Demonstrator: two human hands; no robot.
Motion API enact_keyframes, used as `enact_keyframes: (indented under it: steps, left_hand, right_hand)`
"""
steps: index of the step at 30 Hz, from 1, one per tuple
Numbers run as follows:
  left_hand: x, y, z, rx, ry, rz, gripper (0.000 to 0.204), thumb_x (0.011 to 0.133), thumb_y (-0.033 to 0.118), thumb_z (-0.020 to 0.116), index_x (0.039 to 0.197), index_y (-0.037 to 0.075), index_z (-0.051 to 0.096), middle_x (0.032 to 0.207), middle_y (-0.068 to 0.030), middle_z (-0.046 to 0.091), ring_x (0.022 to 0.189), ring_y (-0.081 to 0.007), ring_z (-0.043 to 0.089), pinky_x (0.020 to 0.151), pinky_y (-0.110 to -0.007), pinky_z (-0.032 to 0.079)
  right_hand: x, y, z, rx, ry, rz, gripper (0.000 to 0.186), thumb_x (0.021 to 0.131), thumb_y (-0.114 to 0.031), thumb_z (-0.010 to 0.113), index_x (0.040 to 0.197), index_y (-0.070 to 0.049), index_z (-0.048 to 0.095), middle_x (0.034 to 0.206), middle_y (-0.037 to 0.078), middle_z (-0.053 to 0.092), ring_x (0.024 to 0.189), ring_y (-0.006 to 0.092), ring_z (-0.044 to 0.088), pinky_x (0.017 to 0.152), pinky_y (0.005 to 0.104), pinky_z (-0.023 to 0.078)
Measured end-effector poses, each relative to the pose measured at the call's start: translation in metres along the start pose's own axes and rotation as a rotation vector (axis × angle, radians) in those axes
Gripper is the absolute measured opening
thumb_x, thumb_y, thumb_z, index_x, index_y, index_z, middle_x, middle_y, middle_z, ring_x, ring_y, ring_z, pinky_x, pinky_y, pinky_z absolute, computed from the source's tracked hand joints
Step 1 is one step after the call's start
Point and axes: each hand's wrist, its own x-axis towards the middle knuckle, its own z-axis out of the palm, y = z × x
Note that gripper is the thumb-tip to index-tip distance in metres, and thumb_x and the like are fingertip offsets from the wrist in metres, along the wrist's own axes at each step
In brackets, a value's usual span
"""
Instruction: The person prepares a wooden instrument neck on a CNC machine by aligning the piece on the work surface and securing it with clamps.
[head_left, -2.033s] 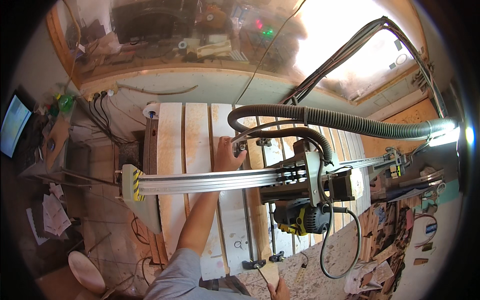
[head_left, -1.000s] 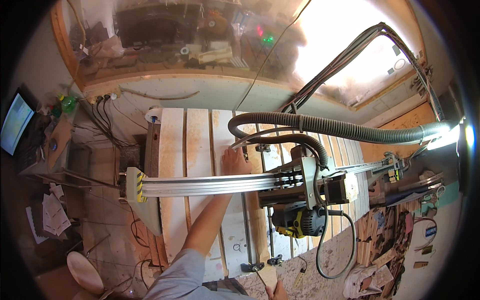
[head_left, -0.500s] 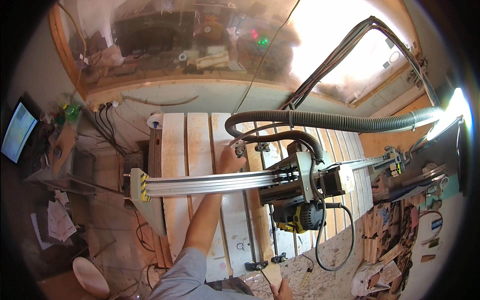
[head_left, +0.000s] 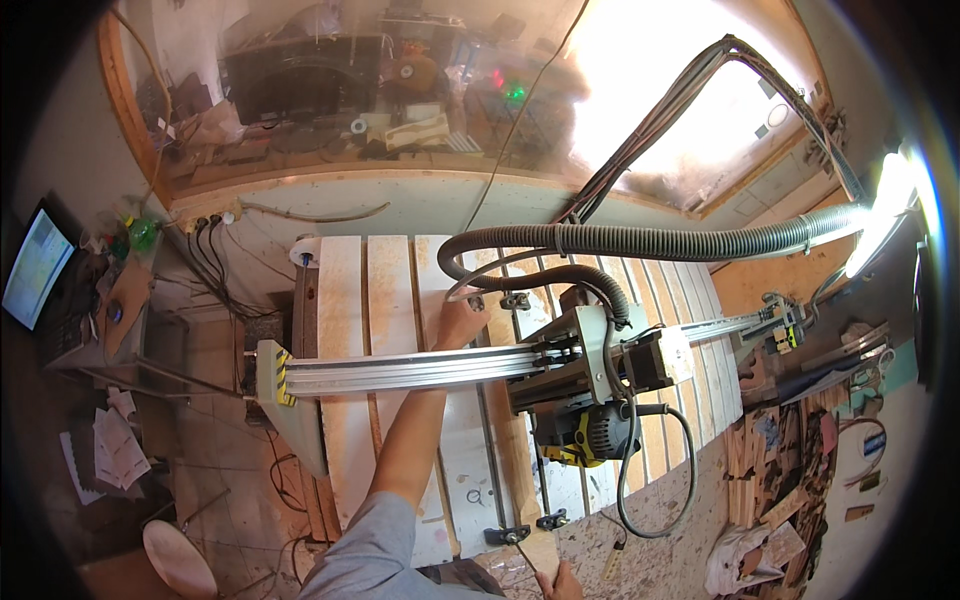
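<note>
Reaching under the aluminium gantry rail (head_left: 410, 368), my left hand (head_left: 458, 322) is closed at a small dark clamp (head_left: 476, 304) on the far part of the slatted white bed (head_left: 390, 280). The hand partly hides that clamp. A long wooden board (head_left: 516, 462) lies along the bed and passes beneath the gantry, which covers its middle. At the bed's near edge, my right hand (head_left: 562, 582) is closed on the board's near end, partly cut off by the picture's lower edge. Two black clamps (head_left: 506, 537) (head_left: 551, 521) flank the board there.
A black and yellow spindle motor (head_left: 590, 435) hangs from the gantry carriage, right of the board. A thick ribbed hose (head_left: 660, 240) arches over the far side. The monitor (head_left: 38, 265) stands left, a round stool (head_left: 180, 558) lower left, and wood offcuts (head_left: 750, 480) lie right.
The view has shifted slightly, so the machine sits a little farther left and its far end lower. Both hands keep nearly the same places at the clamp and the board.
</note>
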Motion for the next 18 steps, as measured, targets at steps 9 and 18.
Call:
enact_keyframes:
  steps: [9,18]
  left_hand:
    - [-0.009,0.024,-0.008,0.237,-0.216,0.401,0.039,0.079,0.007,0.072,0.118,0.000,0.066,0.112,-0.0222,0.067,0.112,-0.0377,0.062,0.100,-0.045,0.047]
    - [-0.024,0.010,-0.029,0.133,-0.118,0.321,0.045,0.079,0.012,0.077,0.121,0.005,0.061,0.126,-0.0192,0.060,0.117,-0.0374,0.057,0.102,-0.046,0.046]
  right_hand:
    - [-0.007,0.001,0.001,-0.031,-0.008,0.080,0.065,0.101,-0.041,0.057,0.147,0.002,0.040,0.137,0.034,0.053,0.126,0.0484,0.053,0.102,0.0512,0.045]
    - [-0.005,-0.002,0.003,0.008,0.031,0.020,0.066,0.100,-0.043,0.056,0.148,0.000,0.039,0.138,0.032,0.054,0.127,0.0483,0.052,0.103,0.0513,0.044]
